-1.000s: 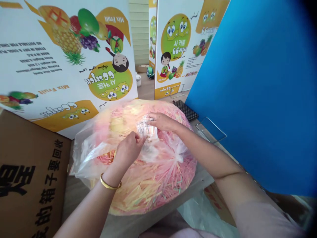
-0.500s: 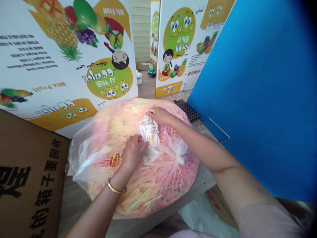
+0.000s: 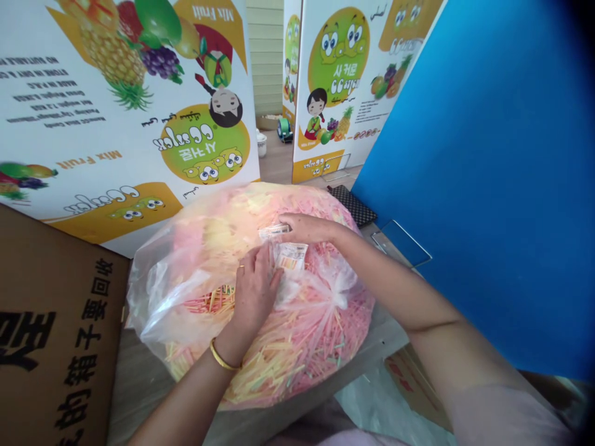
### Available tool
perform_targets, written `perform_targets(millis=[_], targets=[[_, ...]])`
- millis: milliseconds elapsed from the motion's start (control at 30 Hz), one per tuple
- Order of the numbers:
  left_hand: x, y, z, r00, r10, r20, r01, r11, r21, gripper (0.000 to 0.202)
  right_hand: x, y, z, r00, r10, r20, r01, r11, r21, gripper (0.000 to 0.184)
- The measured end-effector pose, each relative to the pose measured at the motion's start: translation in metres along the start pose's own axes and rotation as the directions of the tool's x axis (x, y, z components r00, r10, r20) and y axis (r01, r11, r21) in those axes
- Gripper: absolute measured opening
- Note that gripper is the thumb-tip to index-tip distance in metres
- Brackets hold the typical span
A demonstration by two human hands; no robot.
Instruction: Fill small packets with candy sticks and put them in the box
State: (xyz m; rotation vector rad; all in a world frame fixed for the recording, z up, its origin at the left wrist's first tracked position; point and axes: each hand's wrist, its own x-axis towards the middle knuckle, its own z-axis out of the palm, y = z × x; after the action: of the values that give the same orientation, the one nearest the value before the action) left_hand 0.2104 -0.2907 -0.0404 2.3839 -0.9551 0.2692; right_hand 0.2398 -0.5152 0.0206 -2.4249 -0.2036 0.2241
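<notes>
A big clear plastic bag (image 3: 195, 266) full of thin pink, yellow and green sticks lies in front of me. My left hand (image 3: 254, 291), with a gold bangle and a ring, rests on top of the bag and pinches a small clear packet (image 3: 290, 256) with orange print. My right hand (image 3: 307, 227) reaches in from the right and pinches a strip of similar small packets (image 3: 273, 231) just above the left hand's packet. Both hands sit close together over the middle of the bag.
Printed white fruit cartons (image 3: 125, 118) stand behind the bag, another carton (image 3: 334, 87) farther back. A brown cardboard box (image 3: 51, 328) with black characters is at the left. A blue panel (image 3: 488, 173) fills the right. A black mesh item (image 3: 356, 207) lies beside it.
The bundle of small packets held between both hands has come apart: the left hand now holds one packet lower down, and the right hand holds the rest slightly above.
</notes>
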Motion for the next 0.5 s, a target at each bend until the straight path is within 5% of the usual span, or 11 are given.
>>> perform_targets(millis=[133,267,367,500], targets=[[0.001,-0.001,0.007,0.999,-0.006,-0.038,0.003,0.998,-0.068,0.096,-0.019,0.007,0.007,0.992,-0.105,-0.076,0.115,0.985,0.129,0.021],[0.007,0.003,0.014,0.991,-0.132,0.035,0.136,0.977,-0.165,0.116,-0.034,0.006,0.023,0.974,-0.111,-0.198,0.145,0.975,0.167,0.024],[0.013,0.009,0.01,0.961,-0.246,0.129,0.269,0.938,-0.22,0.11,-0.036,-0.001,0.031,0.963,-0.134,-0.235,0.194,0.947,0.255,0.032],[0.017,0.013,0.001,0.924,-0.298,0.24,0.363,0.879,-0.309,0.072,-0.039,-0.008,0.03,0.981,-0.067,-0.184,0.159,0.821,0.548,0.058]])
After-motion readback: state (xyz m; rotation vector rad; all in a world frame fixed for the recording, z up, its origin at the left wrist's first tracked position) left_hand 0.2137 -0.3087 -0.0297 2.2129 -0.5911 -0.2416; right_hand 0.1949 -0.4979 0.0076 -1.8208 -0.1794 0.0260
